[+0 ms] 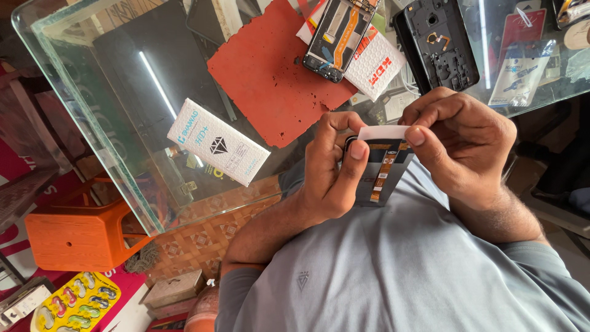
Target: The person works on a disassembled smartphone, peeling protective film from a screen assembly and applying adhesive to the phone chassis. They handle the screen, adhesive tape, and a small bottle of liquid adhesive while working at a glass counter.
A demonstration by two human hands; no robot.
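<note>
We look down on a glass-topped counter (92,117) whose thick greenish edge runs diagonally from the upper left down toward the middle, with a tiled floor and an orange plastic stool (77,230) below and to the left of it. On the glass a white rectangular box (218,149) lies just inside that edge, with bare glass around it on the left. Further in sits a red mat (270,77), its scalloped border near the box but not touching it. An opened phone frame (340,38) with an orange flex cable lies over the mat's upper right corner and over a white packet (375,64). A black back cover (437,43) lies just right of that, well apart from the counter's near edge.

Our hands work off the counter, close over our grey shirt (399,270). The left hand (329,169) is clamped on a phone display panel (384,175), thumb pressed on its back face and fingers curled round its left edge. The panel is held upright-ish between the two hands, its dark back with a copper-coloured flex strip facing us. The right hand (458,144) pinches a white strip (384,132) at the panel's top edge, thumb tip on the strip's right end and fingers bent over it. The two hands are near each other, joined only through panel and strip. At lower left a yellow blister card (77,301) lies by the stool.
</note>
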